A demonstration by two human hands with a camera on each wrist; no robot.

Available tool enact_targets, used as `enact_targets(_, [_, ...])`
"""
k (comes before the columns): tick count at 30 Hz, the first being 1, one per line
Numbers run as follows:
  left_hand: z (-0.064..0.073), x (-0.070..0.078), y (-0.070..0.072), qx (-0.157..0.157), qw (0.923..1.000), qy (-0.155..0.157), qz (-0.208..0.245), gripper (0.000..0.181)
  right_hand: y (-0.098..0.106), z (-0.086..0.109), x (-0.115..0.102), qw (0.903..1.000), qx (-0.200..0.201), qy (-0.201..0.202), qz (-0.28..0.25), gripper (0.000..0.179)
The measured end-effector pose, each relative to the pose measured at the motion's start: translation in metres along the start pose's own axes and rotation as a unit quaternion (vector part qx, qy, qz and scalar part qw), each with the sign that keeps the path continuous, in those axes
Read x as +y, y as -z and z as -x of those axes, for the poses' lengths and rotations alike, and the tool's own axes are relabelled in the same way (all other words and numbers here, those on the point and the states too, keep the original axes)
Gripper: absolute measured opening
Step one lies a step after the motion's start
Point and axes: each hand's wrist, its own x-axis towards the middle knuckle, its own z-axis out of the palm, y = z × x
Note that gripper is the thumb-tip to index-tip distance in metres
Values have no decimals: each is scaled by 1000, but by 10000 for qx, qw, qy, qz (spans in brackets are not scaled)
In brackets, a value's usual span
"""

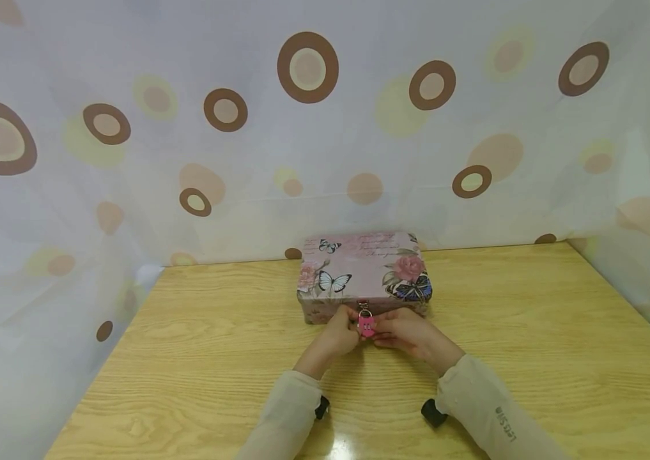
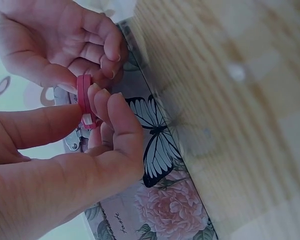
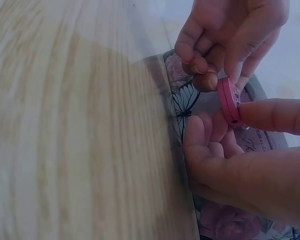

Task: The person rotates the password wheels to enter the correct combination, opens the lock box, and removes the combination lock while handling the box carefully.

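Left hand (image 1: pixel 333 337) and right hand (image 1: pixel 413 333) pinch the pink combination padlock (image 1: pixel 367 326).
We judge this steadies it beside the butterfly-print box (image 1: pixel 365 271) near the bench's (image 1: pixel 204 364) back edge.

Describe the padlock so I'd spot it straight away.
On the table stands a flowery, pale pink box. At its front, just below the metal clasp, the left hand and right hand hold the padlock between them. Its vivid pink sets it apart from the paler, patterned box.
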Motion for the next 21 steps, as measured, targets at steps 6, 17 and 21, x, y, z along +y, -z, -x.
enact_targets(6, [0,0,-1,-45,9999,73,113,21,-1,0,2,9999,6,148,-17,36])
enact_targets(17, [0,-2,1,-21,9998,93,172,26,-1,0,-1,9996,139,-219,-125,33])
enact_targets(21, [0,-2,1,-23,9998,122,147,26,-1,1,-2,9994,173,-274,-77,33])
